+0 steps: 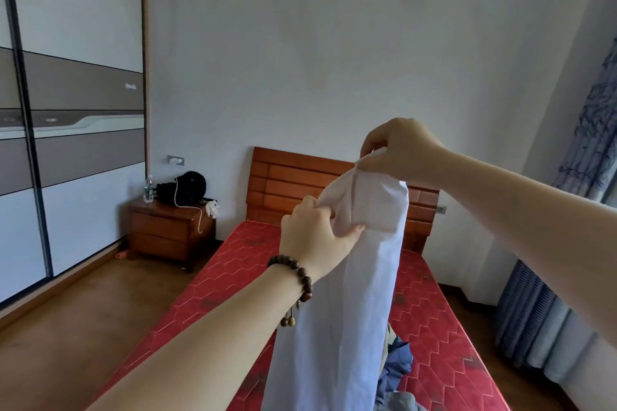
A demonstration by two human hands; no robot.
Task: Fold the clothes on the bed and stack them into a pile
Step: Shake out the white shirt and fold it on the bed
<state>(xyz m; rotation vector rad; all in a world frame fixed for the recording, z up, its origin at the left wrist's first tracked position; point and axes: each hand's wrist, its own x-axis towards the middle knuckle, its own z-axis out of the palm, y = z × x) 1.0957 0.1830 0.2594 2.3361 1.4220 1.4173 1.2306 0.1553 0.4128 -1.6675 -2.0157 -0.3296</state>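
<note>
A long white garment (350,294) hangs in the air above the red mattress (444,327). My right hand (397,150) pinches its top edge up high. My left hand (314,237), with a bead bracelet on the wrist, grips the cloth lower down on the left side. The garment's lower end runs out of the bottom of the frame. Behind it, blue and grey clothes (397,367) lie crumpled on the mattress, partly hidden by the white cloth.
A wooden headboard (290,183) stands at the far end of the bed. A bedside cabinet (167,230) with a black bag and a water bottle sits left of it. A sliding wardrobe (66,110) fills the left wall; blue curtains (567,243) hang on the right.
</note>
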